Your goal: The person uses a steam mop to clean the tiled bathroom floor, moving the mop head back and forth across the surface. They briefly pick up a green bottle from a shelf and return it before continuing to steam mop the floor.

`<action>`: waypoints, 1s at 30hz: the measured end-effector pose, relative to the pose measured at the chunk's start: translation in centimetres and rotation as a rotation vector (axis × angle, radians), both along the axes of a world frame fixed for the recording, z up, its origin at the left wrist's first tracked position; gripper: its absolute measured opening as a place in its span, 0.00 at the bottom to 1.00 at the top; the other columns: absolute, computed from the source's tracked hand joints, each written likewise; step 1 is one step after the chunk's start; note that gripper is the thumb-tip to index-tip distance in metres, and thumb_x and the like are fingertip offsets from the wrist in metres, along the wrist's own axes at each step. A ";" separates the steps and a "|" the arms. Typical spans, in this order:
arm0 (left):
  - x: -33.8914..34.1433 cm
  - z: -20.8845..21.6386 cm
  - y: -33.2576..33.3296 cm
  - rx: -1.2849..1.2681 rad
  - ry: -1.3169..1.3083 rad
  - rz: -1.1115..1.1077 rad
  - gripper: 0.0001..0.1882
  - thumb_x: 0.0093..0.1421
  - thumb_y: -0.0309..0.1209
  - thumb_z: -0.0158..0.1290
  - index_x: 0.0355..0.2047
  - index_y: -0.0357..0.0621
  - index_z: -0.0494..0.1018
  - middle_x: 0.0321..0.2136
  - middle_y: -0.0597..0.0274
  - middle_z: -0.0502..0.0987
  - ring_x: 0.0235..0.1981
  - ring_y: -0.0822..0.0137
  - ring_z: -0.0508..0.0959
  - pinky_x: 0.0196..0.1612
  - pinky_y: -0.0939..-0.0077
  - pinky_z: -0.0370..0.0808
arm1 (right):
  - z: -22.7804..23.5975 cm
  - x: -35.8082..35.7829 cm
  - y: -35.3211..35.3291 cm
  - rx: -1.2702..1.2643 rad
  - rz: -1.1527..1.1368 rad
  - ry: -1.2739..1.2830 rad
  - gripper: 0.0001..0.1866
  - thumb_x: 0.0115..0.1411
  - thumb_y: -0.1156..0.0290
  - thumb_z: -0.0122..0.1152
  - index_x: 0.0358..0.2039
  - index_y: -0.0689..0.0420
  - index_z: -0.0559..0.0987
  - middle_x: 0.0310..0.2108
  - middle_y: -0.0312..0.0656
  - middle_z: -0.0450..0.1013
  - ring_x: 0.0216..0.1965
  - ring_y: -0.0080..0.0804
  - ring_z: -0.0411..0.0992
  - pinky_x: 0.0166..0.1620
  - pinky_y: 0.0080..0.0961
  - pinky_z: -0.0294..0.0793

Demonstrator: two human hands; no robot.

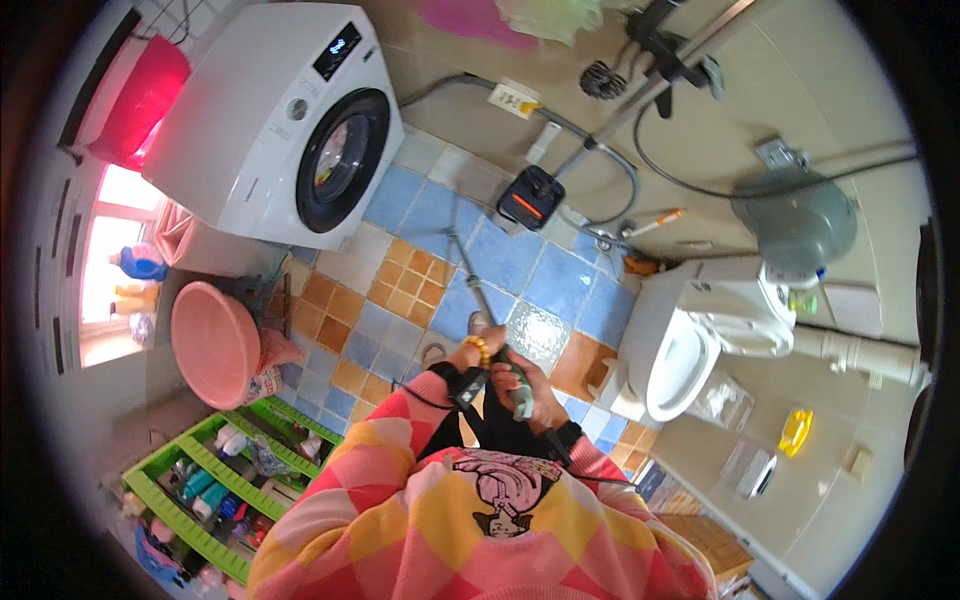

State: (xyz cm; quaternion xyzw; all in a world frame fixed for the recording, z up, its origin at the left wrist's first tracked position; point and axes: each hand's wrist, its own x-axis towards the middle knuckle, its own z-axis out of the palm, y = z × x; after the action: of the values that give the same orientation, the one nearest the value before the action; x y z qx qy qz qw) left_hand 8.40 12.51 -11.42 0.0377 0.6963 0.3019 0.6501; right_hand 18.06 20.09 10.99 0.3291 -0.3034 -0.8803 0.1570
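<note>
While the long mop handle point(478, 290) slants down to the tiled floor point(420, 215), the left hand point(478, 350) and right hand point(530, 385) wrap their fingers tightly around its upper end, between washing machine point(290, 120) and toilet point(690, 345).

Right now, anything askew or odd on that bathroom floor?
Nothing spilled or broken shows. The pink round plastic basin stands tipped on edge by the green plastic rack. Both hands grip a long grey pole.

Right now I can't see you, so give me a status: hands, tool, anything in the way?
Both hands on the mop handle: left hand high, right hand lower, each grip shut. Mop runs out over tiled floor. Toilet close on the right.
</note>
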 end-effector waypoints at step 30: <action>24.0 12.0 19.2 0.126 -1.160 0.310 0.29 0.65 0.58 0.39 0.42 0.41 0.65 0.34 0.51 0.75 0.38 0.56 0.77 0.44 0.59 0.76 | 6.2 26.4 17.0 1.133 0.518 -0.405 0.08 0.60 0.69 0.56 0.35 0.57 0.69 0.21 0.36 0.66 0.16 0.26 0.66 0.17 0.22 0.69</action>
State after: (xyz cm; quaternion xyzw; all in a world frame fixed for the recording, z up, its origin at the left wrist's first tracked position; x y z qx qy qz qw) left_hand 32.37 31.72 0.61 -0.1967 0.2061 0.4050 0.8688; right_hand 44.49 37.11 17.15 0.5827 0.2728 -0.7582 0.1058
